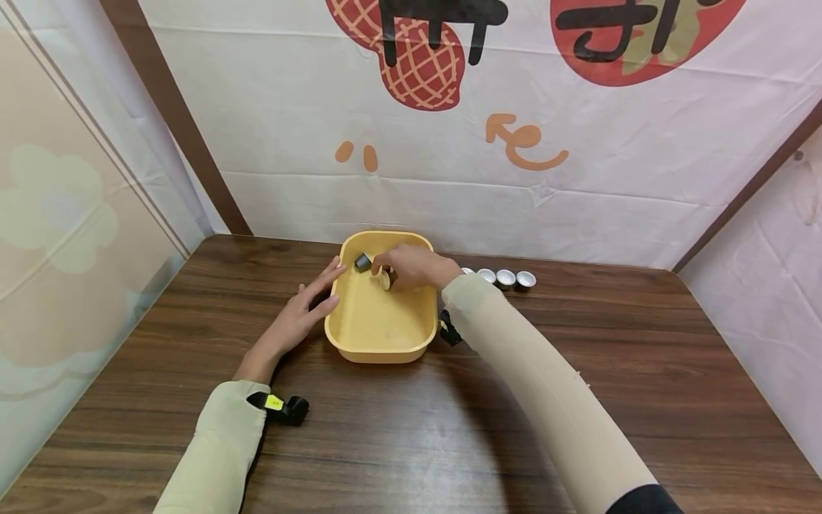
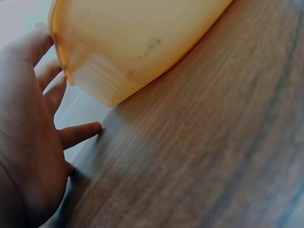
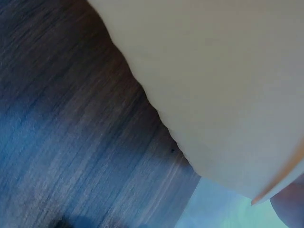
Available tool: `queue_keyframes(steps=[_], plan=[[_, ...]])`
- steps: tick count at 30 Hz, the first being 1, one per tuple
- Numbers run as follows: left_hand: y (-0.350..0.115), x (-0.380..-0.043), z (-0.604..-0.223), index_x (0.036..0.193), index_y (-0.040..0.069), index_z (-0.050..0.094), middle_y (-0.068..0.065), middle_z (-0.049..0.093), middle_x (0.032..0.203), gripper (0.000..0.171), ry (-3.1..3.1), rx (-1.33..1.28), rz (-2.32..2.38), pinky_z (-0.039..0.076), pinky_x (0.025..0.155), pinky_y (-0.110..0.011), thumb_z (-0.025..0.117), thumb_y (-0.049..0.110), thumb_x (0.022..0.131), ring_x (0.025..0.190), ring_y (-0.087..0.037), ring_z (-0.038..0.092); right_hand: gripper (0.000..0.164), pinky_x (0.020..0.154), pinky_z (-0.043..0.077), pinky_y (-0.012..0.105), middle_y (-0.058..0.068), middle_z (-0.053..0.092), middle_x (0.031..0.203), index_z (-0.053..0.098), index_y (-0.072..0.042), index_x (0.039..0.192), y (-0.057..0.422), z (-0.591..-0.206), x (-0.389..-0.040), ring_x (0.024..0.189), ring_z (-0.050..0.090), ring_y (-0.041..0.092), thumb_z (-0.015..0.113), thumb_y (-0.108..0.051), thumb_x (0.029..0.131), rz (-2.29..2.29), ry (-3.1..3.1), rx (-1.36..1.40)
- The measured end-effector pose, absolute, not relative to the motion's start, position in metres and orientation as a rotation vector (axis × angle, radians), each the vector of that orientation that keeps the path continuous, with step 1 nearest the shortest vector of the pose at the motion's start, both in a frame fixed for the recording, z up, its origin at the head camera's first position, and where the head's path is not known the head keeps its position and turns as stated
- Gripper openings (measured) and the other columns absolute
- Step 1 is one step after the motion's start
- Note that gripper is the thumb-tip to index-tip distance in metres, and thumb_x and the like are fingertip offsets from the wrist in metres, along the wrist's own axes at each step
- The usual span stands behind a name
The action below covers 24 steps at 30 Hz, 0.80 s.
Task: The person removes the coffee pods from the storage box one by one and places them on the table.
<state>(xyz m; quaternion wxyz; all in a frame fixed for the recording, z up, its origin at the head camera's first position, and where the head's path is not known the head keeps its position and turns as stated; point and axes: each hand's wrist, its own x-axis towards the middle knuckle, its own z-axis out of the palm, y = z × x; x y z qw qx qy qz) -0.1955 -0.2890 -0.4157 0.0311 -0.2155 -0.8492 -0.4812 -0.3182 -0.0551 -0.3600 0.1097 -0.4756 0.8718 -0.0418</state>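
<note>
A yellow plastic basin (image 1: 380,350) stands on the wooden table near the back wall. My right hand (image 1: 411,265) reaches down into it and pinches a small coffee capsule (image 1: 384,279) whose round pale-gold face shows. Close to those fingers, a dark grey capsule (image 1: 362,263) lies on its side by the basin's far left corner. At the left rim, my left hand (image 1: 297,318) rests its fingertips with the fingers spread and fairly straight. In the left wrist view, the fingers of that hand (image 2: 28,109) touch the basin's edge (image 2: 59,52). The right wrist view shows mostly the basin's outer wall (image 3: 204,85).
Right of the basin, several silver-topped capsules (image 1: 506,278) stand in a row, partly hidden behind the right forearm. The wooden table (image 1: 616,357) ends at a printed fabric wall (image 1: 289,128). A wrist camera (image 1: 449,328) hangs close beside the basin's right side.
</note>
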Motion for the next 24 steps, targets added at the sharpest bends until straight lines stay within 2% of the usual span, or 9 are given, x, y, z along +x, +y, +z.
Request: queue_keyframes(steps=[6,15,24], plan=[[-0.277,-0.179,-0.386,0.148,0.004,0.034,-0.012,0.015,0.158,0.050,-2.622,-0.662,-1.509,-0.007,0.103,-0.069,0.048,0.011,0.101,0.143,-0.034,0.012,0.028,0.080,0.045,0.023,-0.006,0.064,0.103,0.068,-0.018,0.111,-0.055,-0.358,-0.317,0.089,0.056,0.010,0.073,-0.014,0.084,-0.105,2.548,-1.414],[-0.274,-0.180,-0.387,0.149,0.005,0.033,-0.011,0.014,0.158,0.050,-2.630,-0.662,-1.524,-0.008,0.104,-0.068,0.047,0.012,0.101,0.143,-0.035,0.011,0.028,0.085,0.045,0.022,-0.002,0.066,0.109,0.068,-0.012,0.115,-0.048,-0.354,-0.316,0.096,0.058,0.010,0.071,-0.012,0.087,-0.172,2.550,-1.444],[-0.276,-0.180,-0.387,0.148,0.004,0.034,-0.013,0.014,0.158,0.050,-2.616,-0.668,-1.527,-0.007,0.103,-0.069,0.048,0.011,0.101,0.143,-0.036,0.011,0.032,0.080,0.045,0.024,-0.002,0.066,0.101,0.068,-0.006,0.114,-0.039,-0.344,-0.314,0.088,0.058,0.009,0.075,-0.008,0.083,-0.426,2.564,-1.530]])
